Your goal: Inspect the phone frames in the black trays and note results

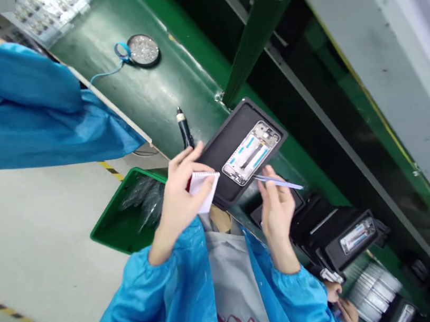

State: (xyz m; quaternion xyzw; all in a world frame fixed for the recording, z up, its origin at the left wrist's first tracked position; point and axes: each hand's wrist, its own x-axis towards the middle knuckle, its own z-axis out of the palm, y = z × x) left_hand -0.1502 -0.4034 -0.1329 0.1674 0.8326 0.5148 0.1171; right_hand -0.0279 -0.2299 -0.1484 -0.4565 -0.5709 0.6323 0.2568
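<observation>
My left hand (181,189) grips a small white pad (206,190) with a notched upper edge, its thumb lying across the front. In my right hand (276,203) is a pair of pale purple tweezers (282,180). The tweezers' tips reach the lower edge of an opened phone frame (247,160); whether they touch it I cannot tell. Blue strips and a dark flat cable show inside the frame. It lies in a black tray (246,114) on the green bench, between my hands.
On the bench (101,35) are a dark electric screwdriver (183,125) and a round dish (144,50) of small bits, beside a blue wrist strap (122,51). A green bin (126,211) holds clear plastic. Black trays (350,243) stand at right. Co-workers' sleeves (32,112) and hands (341,303) are nearby.
</observation>
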